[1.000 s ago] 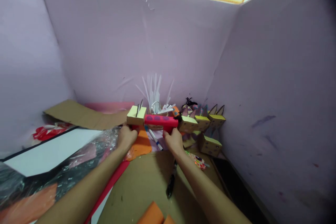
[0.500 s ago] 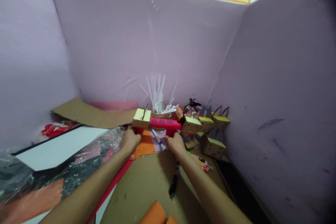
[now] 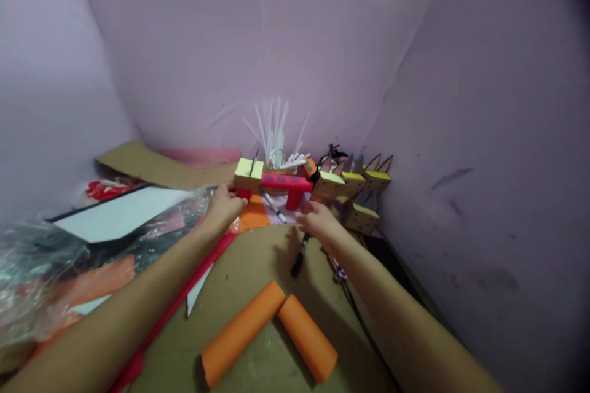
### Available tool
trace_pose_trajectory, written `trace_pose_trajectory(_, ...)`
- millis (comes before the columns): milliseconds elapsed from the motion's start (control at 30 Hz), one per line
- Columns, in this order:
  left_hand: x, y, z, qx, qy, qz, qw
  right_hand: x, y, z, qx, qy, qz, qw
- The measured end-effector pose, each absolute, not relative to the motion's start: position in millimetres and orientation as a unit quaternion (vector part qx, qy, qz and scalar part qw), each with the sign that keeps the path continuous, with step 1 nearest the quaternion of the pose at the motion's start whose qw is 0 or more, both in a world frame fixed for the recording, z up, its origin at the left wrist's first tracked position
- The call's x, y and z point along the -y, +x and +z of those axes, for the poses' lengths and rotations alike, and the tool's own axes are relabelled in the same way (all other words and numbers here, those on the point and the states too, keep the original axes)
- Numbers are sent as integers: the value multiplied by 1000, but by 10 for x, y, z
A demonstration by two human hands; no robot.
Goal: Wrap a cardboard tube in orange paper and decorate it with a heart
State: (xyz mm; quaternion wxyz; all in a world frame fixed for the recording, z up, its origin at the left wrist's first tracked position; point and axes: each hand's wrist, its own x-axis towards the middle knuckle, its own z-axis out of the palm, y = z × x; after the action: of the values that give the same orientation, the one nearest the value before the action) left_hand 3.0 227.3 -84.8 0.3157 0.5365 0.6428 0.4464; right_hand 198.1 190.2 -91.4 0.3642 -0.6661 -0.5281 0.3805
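Observation:
A red cardboard-tube animal (image 3: 288, 182) with purple spots and a yellow-topped box head (image 3: 249, 174) stands at the far edge of the work surface. My left hand (image 3: 224, 206) is closed around the lower part under the head, at a red leg. My right hand (image 3: 319, 220) is a little to the right of the other red leg, apart from it, fingers loosely spread and holding nothing. A white marker (image 3: 275, 209) lies between the legs on pale purple paper. Below my right hand lies a black pen or cutter (image 3: 300, 256); its kind is unclear.
Two orange paper tubes (image 3: 244, 333) lie on the cardboard sheet (image 3: 258, 264) up front. Several box-headed animals (image 3: 362, 216) stand at right. White sticks (image 3: 275, 129) fill a basket behind. Plastic wrap and a white board (image 3: 122, 215) cover the left. Purple walls enclose the corner.
My right hand has let go of the red animal's leg and drawn back to the right. My left hand stays at the other leg. The view has tilted down, showing more of the orange tubes.

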Motion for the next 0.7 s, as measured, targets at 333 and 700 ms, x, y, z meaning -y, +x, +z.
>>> trace_pose_trajectory(333,-862,21,-543,-605,702,276,256,-411,2618,-761,580,-636,295,414)
trace_pose_trajectory(700,-118,-239,-1213,-638,734,208,102,741,2867,-1250,524,-713,268,380)
